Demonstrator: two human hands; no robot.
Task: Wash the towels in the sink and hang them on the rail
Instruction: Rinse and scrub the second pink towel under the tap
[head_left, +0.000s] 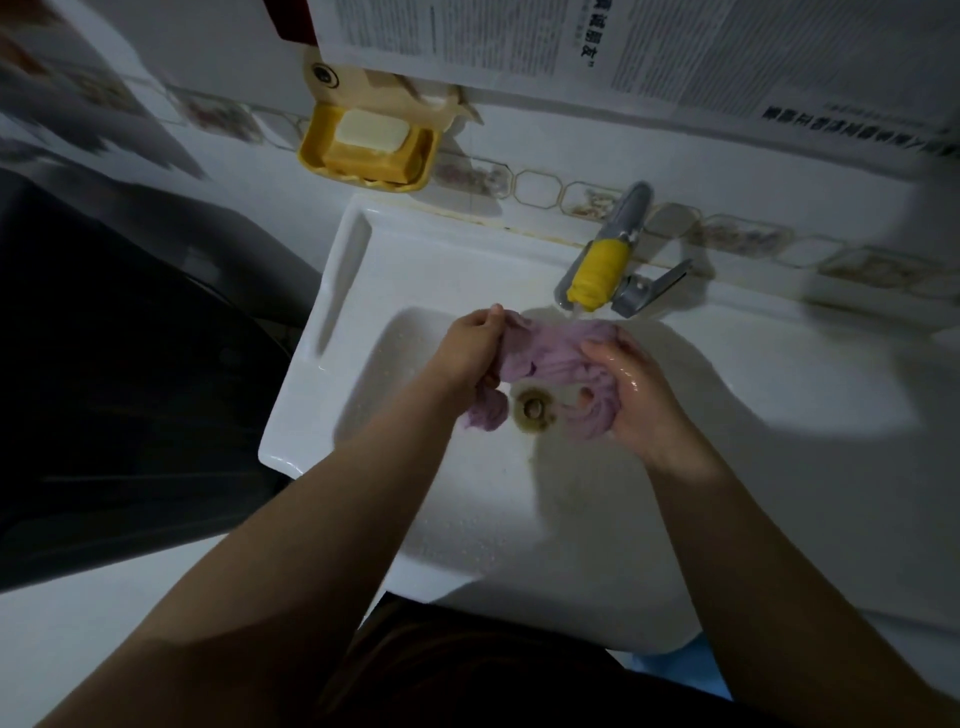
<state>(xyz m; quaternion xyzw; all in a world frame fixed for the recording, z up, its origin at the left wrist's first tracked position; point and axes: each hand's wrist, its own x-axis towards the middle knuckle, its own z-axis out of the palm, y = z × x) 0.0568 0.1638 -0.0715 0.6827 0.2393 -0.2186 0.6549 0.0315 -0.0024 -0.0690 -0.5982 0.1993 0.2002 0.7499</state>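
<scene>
Both hands gripped the purple towel over the sink: left hand and right hand had fingers curled round its bunched ends.

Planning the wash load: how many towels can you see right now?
1. The purple towel is over the sink drain, under the tap, held by the left hand and right hand. Others may be out of view.

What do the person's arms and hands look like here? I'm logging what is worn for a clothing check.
Both forearms are bare, with no sleeve in view up to the frame's edge. No gloves, watch, bracelet or rings show on the left hand or the right hand. The right hand glistens wet. The light is dim, so finer detail cannot be told.
</scene>
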